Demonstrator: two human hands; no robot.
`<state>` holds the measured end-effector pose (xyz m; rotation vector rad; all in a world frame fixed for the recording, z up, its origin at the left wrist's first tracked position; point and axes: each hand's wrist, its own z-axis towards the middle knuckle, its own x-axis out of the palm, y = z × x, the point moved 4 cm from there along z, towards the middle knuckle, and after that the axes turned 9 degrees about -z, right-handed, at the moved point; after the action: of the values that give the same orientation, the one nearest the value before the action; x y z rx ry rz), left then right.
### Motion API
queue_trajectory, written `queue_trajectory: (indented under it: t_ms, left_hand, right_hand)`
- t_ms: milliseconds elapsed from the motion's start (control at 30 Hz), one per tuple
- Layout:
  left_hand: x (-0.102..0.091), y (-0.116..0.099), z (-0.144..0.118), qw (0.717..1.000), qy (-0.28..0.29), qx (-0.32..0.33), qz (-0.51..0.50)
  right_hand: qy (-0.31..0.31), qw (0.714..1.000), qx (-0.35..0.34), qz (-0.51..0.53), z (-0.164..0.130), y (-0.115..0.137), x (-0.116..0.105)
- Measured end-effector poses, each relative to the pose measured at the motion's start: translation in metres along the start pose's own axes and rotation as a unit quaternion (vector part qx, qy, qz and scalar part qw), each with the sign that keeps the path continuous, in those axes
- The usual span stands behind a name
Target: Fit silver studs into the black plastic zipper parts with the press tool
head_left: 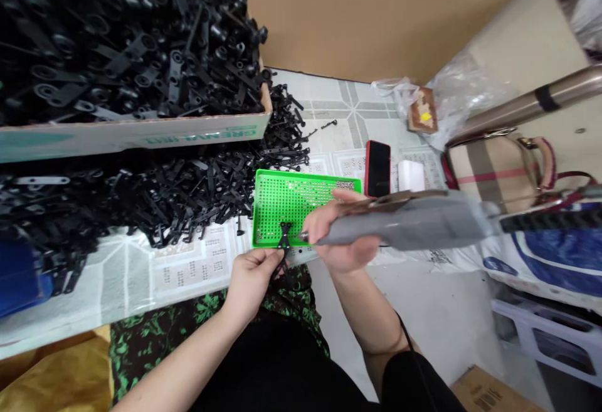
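Note:
My left hand (256, 274) pinches a small black plastic part (285, 236) at the near edge of the green tray (255, 211). Two round ends of the part point away from me, over the tray. My right hand (345, 236) is wrapped round a grey electric screwdriver (404, 221), held sideways with its tip just right of the black part and apart from it. Small silvery screws (345, 185) lie in the perforated tray, mostly toward its far right corner.
Behind on the left stands a cardboard box (188, 133) heaped with black parts; more parts (202, 186) are piled before it. A red-cased phone (378, 169), a white block (411, 175) and a checked handbag (493, 161) are to the right. A blue container (21, 277) sits far left.

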<state>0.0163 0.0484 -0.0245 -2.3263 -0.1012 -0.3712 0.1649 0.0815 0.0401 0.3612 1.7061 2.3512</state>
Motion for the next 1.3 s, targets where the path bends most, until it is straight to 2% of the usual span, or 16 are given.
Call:
queue_trajectory:
  t_ms: [100, 233, 367, 633, 1000, 1167, 1300]
  left_hand:
    - [-0.001, 0.001, -0.002, 0.999, -0.007, -0.027, -0.033]
    - [-0.001, 0.003, -0.003, 0.997, -0.017, -0.042, -0.059]
    - [0.000, 0.005, -0.003, 0.996, -0.040, -0.034, -0.076]
    - [0.004, 0.001, -0.004, 0.993, -0.062, -0.028, -0.094]
    - [0.006, 0.000, -0.004, 0.991, -0.076, -0.038, -0.105]
    - [0.007, 0.000, -0.004, 0.989, -0.096, -0.050, -0.104]
    - [0.007, -0.003, -0.004, 0.992, -0.092, -0.054, -0.060]
  right_hand:
    - [-0.090, 0.993, -0.077, -0.009, 0.024, -0.002, -0.030]
    - [-0.127, 0.991, -0.049, -0.008, 0.037, -0.022, -0.047]
    - [-0.138, 0.990, -0.032, 0.005, 0.037, -0.036, -0.046]
    - [-0.177, 0.984, -0.012, -0.003, 0.038, -0.040, -0.048]
    - [-0.145, 0.989, -0.036, -0.010, 0.035, -0.040, -0.046]
    - [-0.247, 0.966, -0.021, -0.079, 0.024, -0.035, -0.042]
    - [-0.222, 0.970, -0.015, -0.093, 0.023, -0.036, -0.037]
